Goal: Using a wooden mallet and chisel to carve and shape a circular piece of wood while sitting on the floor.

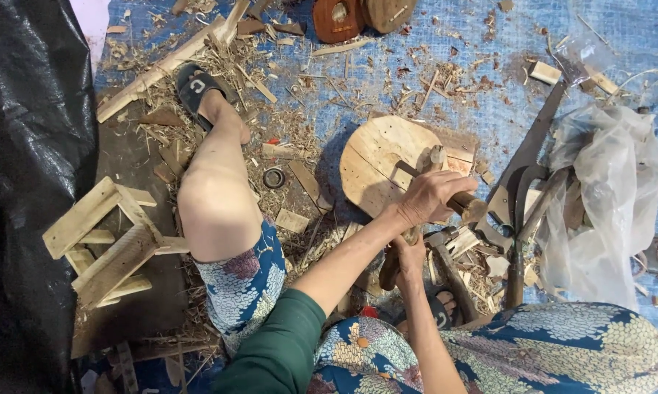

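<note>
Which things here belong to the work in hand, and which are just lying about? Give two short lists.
In use: left hand gripping a wooden handle; right hand on a stick; round block beneath.

Lying about: small stool, blades, plastic bag, tape roll, wood chips.

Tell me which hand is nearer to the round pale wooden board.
The left hand is nearer: it rests at the round pale wooden board's lower right edge. The right hand is lower, below the board.
</note>
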